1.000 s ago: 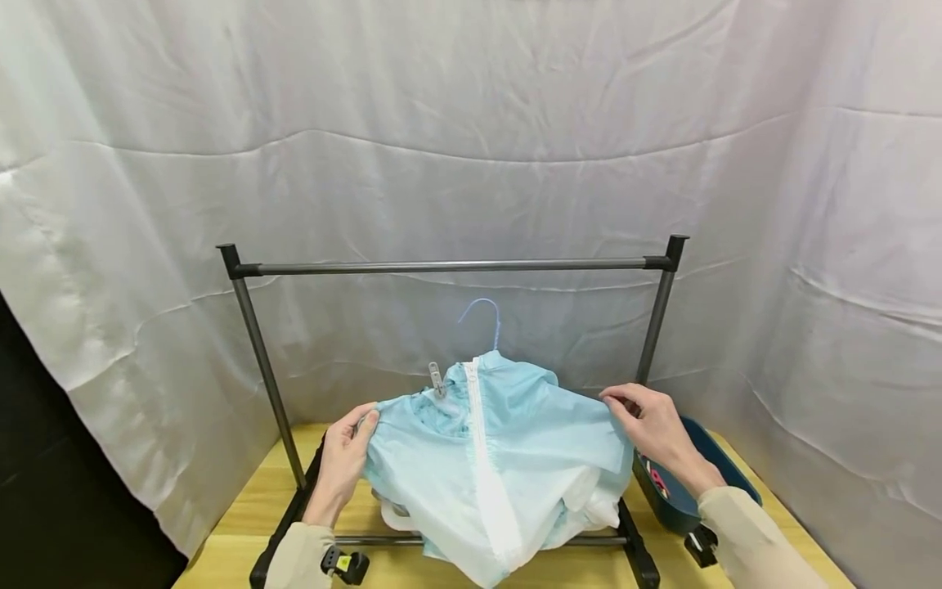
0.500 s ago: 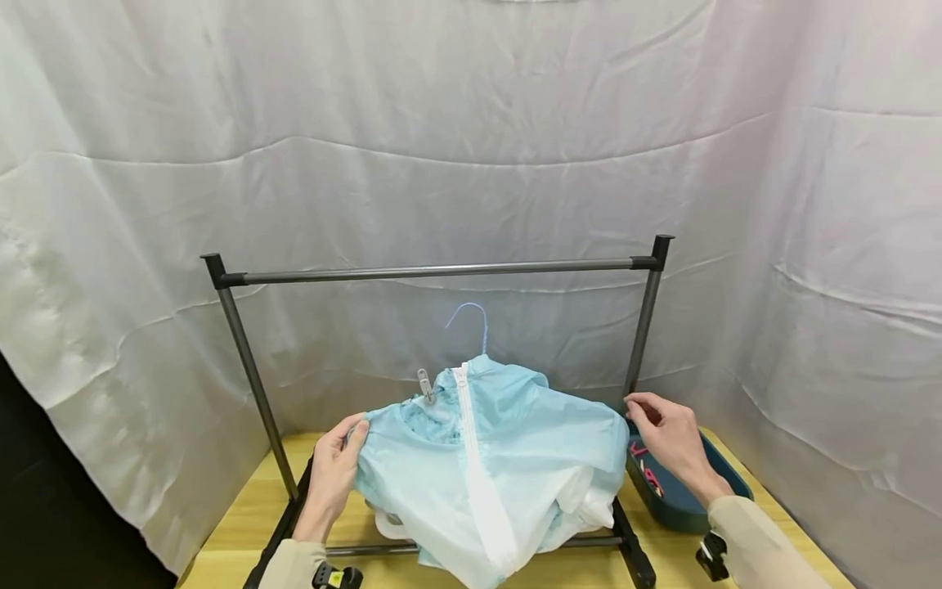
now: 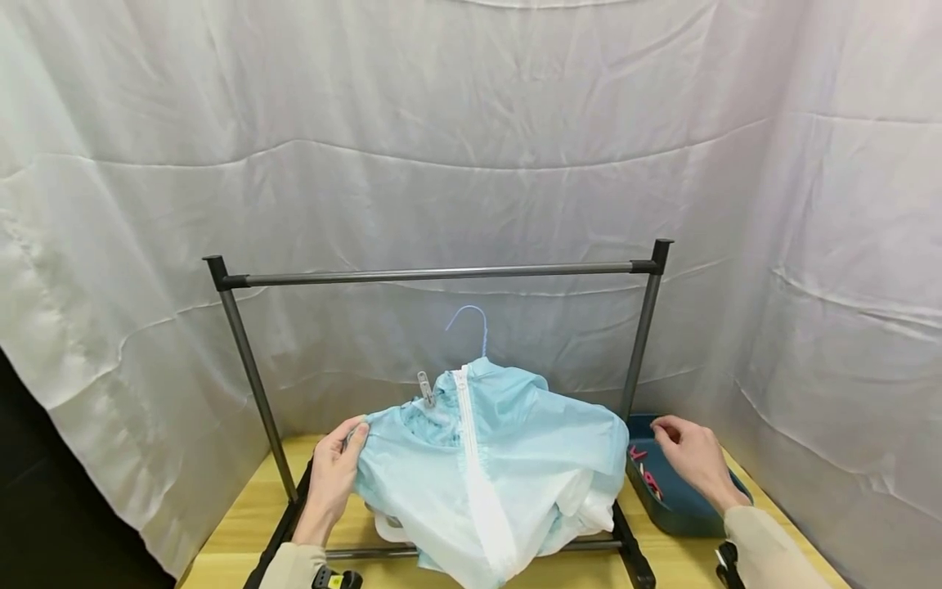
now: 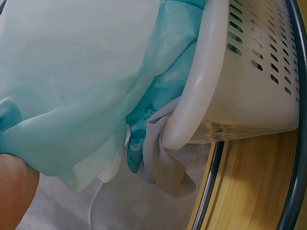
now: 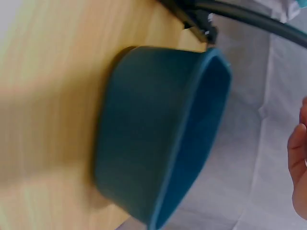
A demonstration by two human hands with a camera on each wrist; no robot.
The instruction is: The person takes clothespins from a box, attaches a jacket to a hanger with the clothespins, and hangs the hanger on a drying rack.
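A light blue jacket (image 3: 508, 446) with a white zipper hangs on a blue hanger (image 3: 471, 323) and droops over a white laundry basket (image 4: 225, 86). A grey clothespin (image 3: 424, 388) is clipped near its collar. My left hand (image 3: 356, 433) pinches the jacket's left shoulder; in the left wrist view the thin blue fabric (image 4: 81, 86) spills past the basket rim. My right hand (image 3: 666, 432) hovers with loosely curled fingers, holding nothing, over a dark blue bin (image 3: 688, 511) that has pink clips (image 3: 648, 478) in it. The bin (image 5: 158, 139) fills the right wrist view.
A dark metal clothes rack stands on the wooden table (image 3: 243, 523), its top rail (image 3: 441, 272) above the jacket and its base tubes (image 3: 633, 556) beside the basket. White cloth (image 3: 471, 123) hangs behind and at both sides.
My right hand has let go of the jacket's right shoulder and moved right and down over the blue bin. The left hand keeps its hold.
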